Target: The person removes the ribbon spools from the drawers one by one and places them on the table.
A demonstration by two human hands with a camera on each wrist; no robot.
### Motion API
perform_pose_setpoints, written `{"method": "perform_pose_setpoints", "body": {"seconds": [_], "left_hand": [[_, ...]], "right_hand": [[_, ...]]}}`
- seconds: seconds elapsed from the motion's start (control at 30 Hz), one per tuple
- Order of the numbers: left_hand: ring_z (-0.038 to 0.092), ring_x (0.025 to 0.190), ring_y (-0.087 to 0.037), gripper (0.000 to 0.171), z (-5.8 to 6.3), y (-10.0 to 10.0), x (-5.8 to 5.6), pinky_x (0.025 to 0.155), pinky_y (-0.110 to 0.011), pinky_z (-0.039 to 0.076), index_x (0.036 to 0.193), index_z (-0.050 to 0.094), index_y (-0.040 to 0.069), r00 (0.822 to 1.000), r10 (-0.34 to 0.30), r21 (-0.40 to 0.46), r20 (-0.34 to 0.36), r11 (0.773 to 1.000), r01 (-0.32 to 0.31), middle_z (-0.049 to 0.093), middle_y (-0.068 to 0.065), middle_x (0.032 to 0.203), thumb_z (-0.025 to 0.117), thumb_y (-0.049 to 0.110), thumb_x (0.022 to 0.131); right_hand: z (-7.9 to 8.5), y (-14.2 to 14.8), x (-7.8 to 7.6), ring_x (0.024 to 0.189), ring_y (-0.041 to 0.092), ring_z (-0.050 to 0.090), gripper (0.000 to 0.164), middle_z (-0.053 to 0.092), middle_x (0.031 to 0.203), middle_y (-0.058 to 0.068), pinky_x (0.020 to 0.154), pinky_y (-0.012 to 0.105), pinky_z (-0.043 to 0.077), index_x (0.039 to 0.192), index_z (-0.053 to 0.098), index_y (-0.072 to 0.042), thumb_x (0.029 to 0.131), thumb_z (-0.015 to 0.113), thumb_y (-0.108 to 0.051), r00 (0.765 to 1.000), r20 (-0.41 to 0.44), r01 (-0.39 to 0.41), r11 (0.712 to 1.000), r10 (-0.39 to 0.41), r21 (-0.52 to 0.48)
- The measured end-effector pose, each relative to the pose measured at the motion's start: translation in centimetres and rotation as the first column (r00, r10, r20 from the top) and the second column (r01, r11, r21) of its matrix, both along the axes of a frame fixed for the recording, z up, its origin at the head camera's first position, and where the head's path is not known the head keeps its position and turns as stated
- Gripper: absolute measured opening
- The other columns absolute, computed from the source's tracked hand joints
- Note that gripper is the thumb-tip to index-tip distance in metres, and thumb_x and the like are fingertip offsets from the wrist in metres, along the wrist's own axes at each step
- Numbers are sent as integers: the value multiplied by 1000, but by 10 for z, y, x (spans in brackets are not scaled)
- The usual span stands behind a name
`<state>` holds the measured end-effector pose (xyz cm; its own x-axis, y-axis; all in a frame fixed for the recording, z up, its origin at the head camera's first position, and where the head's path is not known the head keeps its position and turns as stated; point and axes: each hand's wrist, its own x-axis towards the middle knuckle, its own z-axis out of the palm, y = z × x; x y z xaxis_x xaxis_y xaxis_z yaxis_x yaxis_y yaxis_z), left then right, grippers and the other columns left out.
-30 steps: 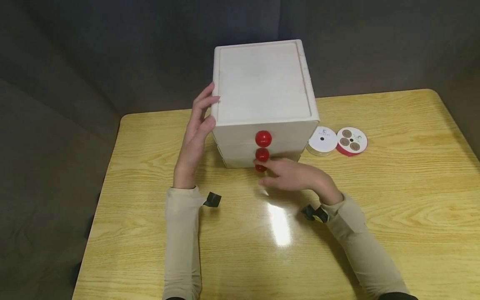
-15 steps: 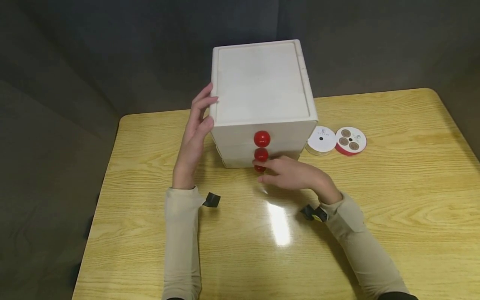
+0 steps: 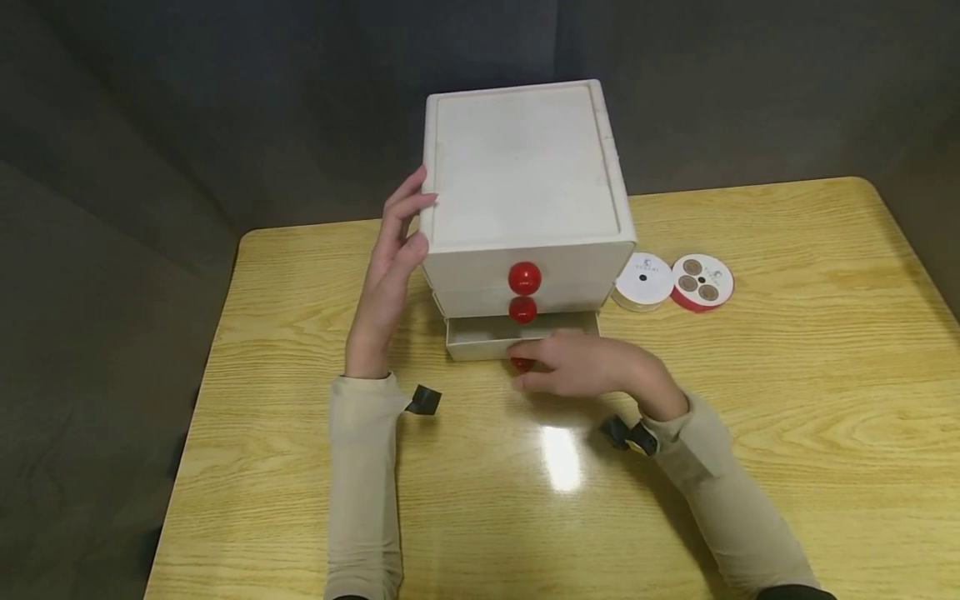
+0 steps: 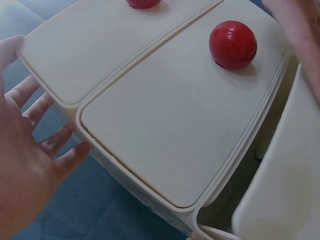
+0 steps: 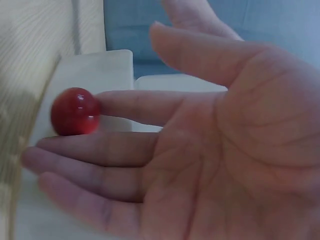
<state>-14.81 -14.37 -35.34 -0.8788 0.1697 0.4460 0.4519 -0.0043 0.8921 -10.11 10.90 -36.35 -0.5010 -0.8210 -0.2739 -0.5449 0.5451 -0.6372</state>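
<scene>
A white drawer cabinet (image 3: 525, 167) with three round red knobs stands at the back of the table. My left hand (image 3: 386, 275) steadies its left side, fingers spread and thumb at the front corner. The bottom drawer (image 3: 480, 351) is pulled partway out, and the part of its inside that shows looks bare. Its red knob (image 5: 75, 111) sits between the index and middle fingers of my right hand (image 3: 581, 364), which covers part of the drawer front. The upper two drawers are closed; the middle knob (image 4: 233, 45) shows clearly in the left wrist view.
Right of the cabinet lie two ribbon spools: a white-faced one (image 3: 648, 289) and one with a red ribbon edge (image 3: 702, 302). The wooden table (image 3: 810, 333) ends at a dark curtain (image 3: 300, 108) behind and to the left.
The bottom drawer has slid out toward me, and my right hand has moved nearer with its knob. My left hand and the cabinet stay in place.
</scene>
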Motion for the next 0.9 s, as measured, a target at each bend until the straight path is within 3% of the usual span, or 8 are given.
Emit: {"method": "perform_pose_setpoints", "body": {"seconds": [0.17,0.27,0.4,0.53,0.73,0.83,0.9], "left_hand": [[23,154,-18,53,0,0,-1,122,-50,19,139,49,-4,1000,9,-7,5,1000,-9,31,0,166,47,26,95],[23,154,-17,54,1,1,0,122,-49,19,139,49,-4,1000,14,-11,7,1000,-14,32,0,166,47,26,95],[23,154,-17,54,2,1,1,122,-49,19,139,49,-5,1000,11,-14,5,1000,-11,32,0,166,47,27,95],[23,154,-17,54,3,1,1,122,-49,19,138,49,-5,1000,9,-13,1,1000,-9,32,-1,166,47,27,95],[23,154,-17,53,3,1,1,123,-49,19,138,48,-5,1000,12,-23,-2,1000,-12,31,-1,166,46,26,95],[23,154,-17,53,3,1,1,122,-49,19,138,48,-5,1000,12,-25,-4,1000,-12,31,-2,166,46,26,95],[23,154,-18,53,3,1,1,122,-49,19,139,48,-5,1000,9,-22,-7,1000,-9,31,-2,166,46,26,95]], "right_hand": [[10,-3,13,66,11,43,16,35,69,-5,66,30,42,103,58,-10,102,60,-26,997,51,-58,993,53,103],[16,-5,23,64,10,44,18,36,67,-6,63,29,43,102,58,-10,100,65,-27,993,106,-75,985,58,158],[21,-12,36,71,11,53,35,50,73,-4,71,34,51,115,62,-5,96,72,-33,989,146,-57,974,25,220],[24,-21,47,82,14,61,51,64,87,0,81,39,55,123,62,-3,91,78,-39,992,128,-19,955,-20,296],[28,-26,56,67,12,50,32,57,75,-3,64,33,49,88,64,-13,86,83,-39,987,149,-2,933,-55,359],[30,-25,56,63,9,47,32,53,70,-5,61,30,46,79,61,-15,88,81,-39,987,157,-29,945,-24,325],[31,-21,52,62,7,49,27,55,69,-7,61,28,47,81,61,-16,92,77,-35,987,161,-50,968,10,244]]}}
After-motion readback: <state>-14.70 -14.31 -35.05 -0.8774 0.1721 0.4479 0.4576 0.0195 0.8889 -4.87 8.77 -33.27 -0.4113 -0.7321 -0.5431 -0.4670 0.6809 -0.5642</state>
